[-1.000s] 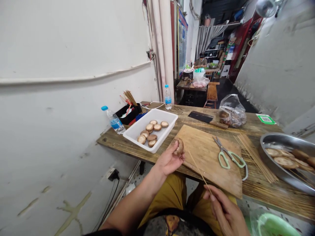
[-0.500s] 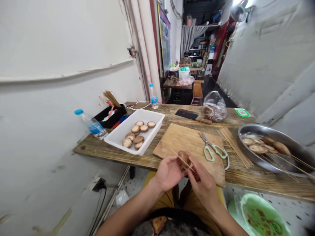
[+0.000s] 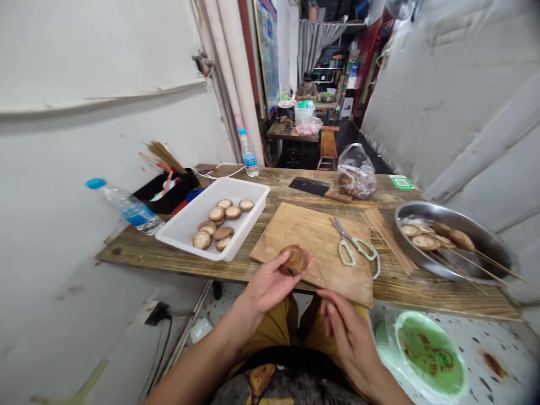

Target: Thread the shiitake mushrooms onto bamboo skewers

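Observation:
My left hand point(image 3: 265, 284) is closed round a brown mushroom cap point(image 3: 294, 260), held just above the near edge of the wooden cutting board point(image 3: 312, 230). Lower down, over my lap, my right hand point(image 3: 348, 334) pinches a thin bamboo skewer point(image 3: 320, 273) whose tip points up towards the mushroom. A white tray point(image 3: 185, 225) to the left holds several mushroom caps. A metal bowl point(image 3: 489, 242) at the right holds mushrooms on skewers.
Green-handled scissors point(image 3: 352, 247) lie on the board, with a pile of bare skewers point(image 3: 386, 239) beside it. A cleaver point(image 3: 314, 187), a plastic bag point(image 3: 356, 177) and two water bottles point(image 3: 126, 208) sit further back. A green bin point(image 3: 426, 354) stands below right. A person point(image 3: 307, 87) sits far behind.
My hands met with skewer against mushroom, then parted. The right hand has dropped towards my lap with the skewer; the left still holds the mushroom. The view has swung right.

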`<state>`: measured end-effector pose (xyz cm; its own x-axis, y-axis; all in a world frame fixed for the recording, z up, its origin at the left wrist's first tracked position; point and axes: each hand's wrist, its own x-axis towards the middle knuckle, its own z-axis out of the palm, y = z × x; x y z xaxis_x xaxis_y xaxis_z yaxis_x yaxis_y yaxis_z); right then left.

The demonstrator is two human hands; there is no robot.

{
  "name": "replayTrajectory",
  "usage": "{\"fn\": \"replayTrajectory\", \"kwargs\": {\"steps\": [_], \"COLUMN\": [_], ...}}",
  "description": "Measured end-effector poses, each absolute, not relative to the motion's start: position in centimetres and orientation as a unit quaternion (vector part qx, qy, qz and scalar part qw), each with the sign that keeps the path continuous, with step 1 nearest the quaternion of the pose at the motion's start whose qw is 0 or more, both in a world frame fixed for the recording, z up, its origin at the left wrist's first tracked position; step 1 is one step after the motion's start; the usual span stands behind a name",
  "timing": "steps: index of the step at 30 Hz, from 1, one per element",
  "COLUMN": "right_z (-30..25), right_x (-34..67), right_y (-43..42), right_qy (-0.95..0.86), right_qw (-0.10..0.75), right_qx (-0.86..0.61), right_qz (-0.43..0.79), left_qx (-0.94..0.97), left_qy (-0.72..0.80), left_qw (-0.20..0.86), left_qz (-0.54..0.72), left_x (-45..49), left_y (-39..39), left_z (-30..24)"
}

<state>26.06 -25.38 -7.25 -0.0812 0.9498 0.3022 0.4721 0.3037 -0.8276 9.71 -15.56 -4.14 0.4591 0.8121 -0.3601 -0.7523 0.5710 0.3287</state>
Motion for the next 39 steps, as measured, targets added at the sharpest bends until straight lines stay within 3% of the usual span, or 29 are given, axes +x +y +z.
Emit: {"fn": "replayTrajectory", "kwargs": {"steps": [4, 12, 18, 22, 28, 35, 39], "right_z": [-7.2, -6.9, -6.8, -6.1, -5.5, -6.0, -5.3], "right_x": [27.4, 27.7, 28.0, 27.8, 27.7, 27.2, 27.3], "right_y": [-25.8, -26.2, -25.9, -26.0, -25.7, -26.3, -26.0], "right_qy": [-0.736, -0.757, -0.777, -0.748, -0.736, -0.616, -0.64], "right_qw": [0.422, 0.352, 0.39, 0.38, 0.394, 0.348, 0.373], "right_qx": [-0.5, -0.485, -0.458, -0.481, -0.486, -0.521, -0.516], "right_qz": [0.176, 0.26, 0.183, 0.254, 0.258, 0.478, 0.43], "left_qx": [0.058, 0.065, 0.025, 0.019, 0.022, 0.026, 0.027], "left_qy": [0.218, 0.227, 0.223, 0.237, 0.245, 0.25, 0.258], "left_qw": [0.841, 0.828, 0.829, 0.826, 0.821, 0.828, 0.824], "left_qz": [0.492, 0.509, 0.512, 0.512, 0.516, 0.501, 0.504], "left_x": [9.5, 9.2, 9.1, 9.2, 9.1, 9.1, 9.2], "left_y": [-15.2, -15.3, -15.4, -15.4, -15.3, -15.3, -15.2], "left_z": [-3.9, -3.6, -2.8, -2.6, -2.3, -1.8, -1.9]}}
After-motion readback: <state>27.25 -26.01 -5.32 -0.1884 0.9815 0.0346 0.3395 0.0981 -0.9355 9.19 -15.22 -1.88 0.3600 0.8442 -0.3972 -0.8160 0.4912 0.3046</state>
